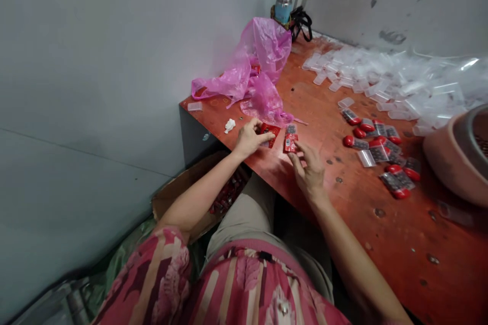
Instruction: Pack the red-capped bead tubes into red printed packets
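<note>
No text, brand or number (however small) can be read on the red packets (pixel 270 135) or elsewhere.

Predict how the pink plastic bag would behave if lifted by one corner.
The pink plastic bag would probably sag and fold, since it lies crumpled. Its thin, see-through film suggests little weight, though the red item among its folds might drag it down.
</note>
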`<act>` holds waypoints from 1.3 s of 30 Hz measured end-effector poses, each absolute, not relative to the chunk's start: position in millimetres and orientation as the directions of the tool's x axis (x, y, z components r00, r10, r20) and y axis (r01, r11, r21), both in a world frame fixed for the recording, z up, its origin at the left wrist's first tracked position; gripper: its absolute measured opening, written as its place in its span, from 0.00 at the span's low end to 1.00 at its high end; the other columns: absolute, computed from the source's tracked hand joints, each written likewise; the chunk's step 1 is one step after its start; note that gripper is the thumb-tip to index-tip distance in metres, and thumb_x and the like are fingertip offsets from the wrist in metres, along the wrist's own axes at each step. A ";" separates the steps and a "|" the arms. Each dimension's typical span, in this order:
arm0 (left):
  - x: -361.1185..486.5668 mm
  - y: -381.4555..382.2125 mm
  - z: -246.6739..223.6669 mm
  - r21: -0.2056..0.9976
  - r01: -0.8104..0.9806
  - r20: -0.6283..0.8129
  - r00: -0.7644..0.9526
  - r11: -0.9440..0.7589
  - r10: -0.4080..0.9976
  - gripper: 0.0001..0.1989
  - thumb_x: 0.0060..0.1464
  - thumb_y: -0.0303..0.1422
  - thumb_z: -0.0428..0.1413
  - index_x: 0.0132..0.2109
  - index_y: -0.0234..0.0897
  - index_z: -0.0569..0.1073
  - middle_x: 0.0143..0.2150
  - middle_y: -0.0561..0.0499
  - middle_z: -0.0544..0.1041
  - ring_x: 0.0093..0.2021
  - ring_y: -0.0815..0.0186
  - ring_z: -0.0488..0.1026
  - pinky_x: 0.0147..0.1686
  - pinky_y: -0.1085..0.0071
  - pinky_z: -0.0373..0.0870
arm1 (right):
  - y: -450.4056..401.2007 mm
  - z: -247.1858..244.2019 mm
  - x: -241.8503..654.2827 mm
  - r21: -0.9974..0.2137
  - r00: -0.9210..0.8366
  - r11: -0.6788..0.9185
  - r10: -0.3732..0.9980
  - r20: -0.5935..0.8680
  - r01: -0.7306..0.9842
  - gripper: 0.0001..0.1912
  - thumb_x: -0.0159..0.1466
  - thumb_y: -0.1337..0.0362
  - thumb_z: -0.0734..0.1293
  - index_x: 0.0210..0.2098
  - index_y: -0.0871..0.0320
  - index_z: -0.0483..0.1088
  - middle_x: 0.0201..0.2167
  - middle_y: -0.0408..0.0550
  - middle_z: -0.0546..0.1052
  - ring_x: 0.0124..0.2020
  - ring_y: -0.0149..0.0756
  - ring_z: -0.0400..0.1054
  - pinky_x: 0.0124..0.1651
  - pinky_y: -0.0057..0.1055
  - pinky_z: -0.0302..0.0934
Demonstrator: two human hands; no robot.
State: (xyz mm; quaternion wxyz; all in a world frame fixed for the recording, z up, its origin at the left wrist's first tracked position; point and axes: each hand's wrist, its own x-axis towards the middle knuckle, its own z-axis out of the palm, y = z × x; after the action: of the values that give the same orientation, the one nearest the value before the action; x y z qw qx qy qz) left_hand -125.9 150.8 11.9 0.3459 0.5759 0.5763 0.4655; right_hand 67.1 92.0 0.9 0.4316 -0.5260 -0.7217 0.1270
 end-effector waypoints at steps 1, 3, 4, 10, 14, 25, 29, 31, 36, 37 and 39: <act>-122.1 143.1 12.6 0.931 0.349 0.147 -0.094 -0.105 0.985 0.16 0.39 0.40 0.62 0.31 0.37 0.66 0.27 0.57 0.70 0.27 0.71 0.65 0.30 0.74 0.61 | 98.0 7.4 61.2 -0.579 -0.100 0.461 0.831 0.547 0.672 0.18 0.63 0.60 0.62 0.51 0.56 0.67 0.48 0.55 0.73 0.44 0.39 0.70 0.43 0.36 0.67; -116.9 132.3 14.7 0.926 0.359 0.159 -0.087 -0.118 0.983 0.16 0.40 0.40 0.62 0.32 0.37 0.65 0.27 0.57 0.70 0.28 0.72 0.66 0.30 0.74 0.61 | 110.3 17.5 49.3 -0.459 -0.160 0.515 0.773 0.614 0.724 0.18 0.64 0.61 0.62 0.53 0.55 0.66 0.51 0.54 0.72 0.51 0.42 0.67 0.51 0.40 0.64; -115.7 129.0 15.7 0.923 0.365 0.161 -0.084 -0.120 0.983 0.15 0.41 0.40 0.62 0.32 0.37 0.65 0.27 0.57 0.70 0.28 0.72 0.66 0.30 0.74 0.61 | 115.8 20.3 43.9 -0.413 -0.185 0.525 0.756 0.627 0.744 0.17 0.64 0.62 0.61 0.52 0.54 0.67 0.50 0.53 0.72 0.52 0.42 0.66 0.51 0.41 0.64; -122.7 126.6 13.9 0.907 0.396 0.195 -0.089 -0.145 0.977 0.14 0.41 0.38 0.61 0.31 0.37 0.66 0.27 0.57 0.70 0.27 0.72 0.66 0.29 0.74 0.60 | 134.6 10.6 24.6 -0.311 -0.239 0.573 0.688 0.685 0.758 0.10 0.64 0.62 0.62 0.42 0.53 0.74 0.43 0.50 0.77 0.45 0.38 0.70 0.47 0.38 0.66; -128.6 130.0 7.3 0.939 0.326 0.153 -0.106 -0.111 0.982 0.13 0.40 0.36 0.62 0.31 0.37 0.66 0.26 0.58 0.71 0.27 0.72 0.67 0.29 0.74 0.60 | 140.7 1.2 20.0 -0.228 -0.264 0.601 0.618 0.740 0.766 0.08 0.63 0.63 0.63 0.37 0.55 0.74 0.40 0.49 0.79 0.41 0.37 0.72 0.44 0.34 0.66; -145.2 151.9 -18.9 0.971 0.238 -0.004 -0.081 0.023 0.997 0.16 0.37 0.32 0.63 0.35 0.36 0.69 0.28 0.55 0.74 0.29 0.68 0.71 0.32 0.72 0.65 | 158.3 -7.9 2.2 -0.211 -0.409 0.596 0.727 0.552 0.775 0.10 0.65 0.62 0.58 0.33 0.56 0.70 0.38 0.50 0.77 0.40 0.38 0.70 0.43 0.34 0.61; -153.4 155.4 -20.6 0.971 0.239 0.040 -0.060 -0.025 0.997 0.31 0.32 0.32 0.66 0.48 0.36 0.69 0.46 0.45 0.75 0.47 0.60 0.72 0.47 0.65 0.66 | 153.4 26.3 10.6 -0.277 -0.360 0.499 0.829 0.428 0.821 0.11 0.64 0.59 0.58 0.32 0.57 0.69 0.29 0.51 0.77 0.31 0.36 0.69 0.33 0.30 0.61; -158.6 152.4 -23.3 0.981 0.191 0.059 -0.080 -0.043 0.995 0.35 0.32 0.35 0.67 0.52 0.36 0.68 0.51 0.42 0.73 0.52 0.58 0.70 0.51 0.63 0.64 | 133.5 58.9 31.2 -0.376 -0.304 0.470 0.854 0.422 0.798 0.11 0.64 0.58 0.59 0.34 0.56 0.69 0.25 0.47 0.76 0.24 0.33 0.68 0.27 0.28 0.60; -166.3 137.2 -38.1 0.994 -0.086 0.050 -0.198 -0.069 0.979 0.24 0.42 0.38 0.62 0.47 0.33 0.70 0.45 0.42 0.76 0.46 0.62 0.73 0.50 0.64 0.67 | 79.0 95.2 78.8 -0.333 -0.417 0.560 0.810 0.411 0.759 0.19 0.67 0.60 0.53 0.25 0.54 0.69 0.12 0.40 0.69 0.12 0.29 0.62 0.15 0.26 0.58; -166.2 134.4 -40.1 0.992 -0.101 0.050 -0.217 -0.074 0.975 0.22 0.43 0.39 0.61 0.46 0.33 0.71 0.43 0.43 0.77 0.45 0.63 0.74 0.49 0.64 0.67 | 74.8 90.1 80.1 -0.290 -0.440 0.568 0.803 0.403 0.770 0.21 0.67 0.59 0.52 0.23 0.54 0.69 0.10 0.39 0.67 0.10 0.28 0.60 0.13 0.25 0.56; -165.0 130.5 -42.3 0.994 -0.085 0.053 -0.217 -0.073 0.975 0.20 0.44 0.39 0.61 0.44 0.34 0.71 0.42 0.44 0.77 0.44 0.63 0.74 0.47 0.65 0.68 | 71.4 79.7 77.3 -0.240 -0.445 0.559 0.802 0.399 0.793 0.22 0.66 0.58 0.54 0.22 0.56 0.69 0.10 0.39 0.67 0.10 0.26 0.59 0.13 0.24 0.55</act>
State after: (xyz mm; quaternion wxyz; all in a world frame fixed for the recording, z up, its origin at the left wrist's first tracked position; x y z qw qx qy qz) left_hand -165.0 130.5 -42.3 0.4498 0.4350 0.5112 0.5891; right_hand 77.3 71.4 79.7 0.2399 -0.4692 -0.8498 0.0090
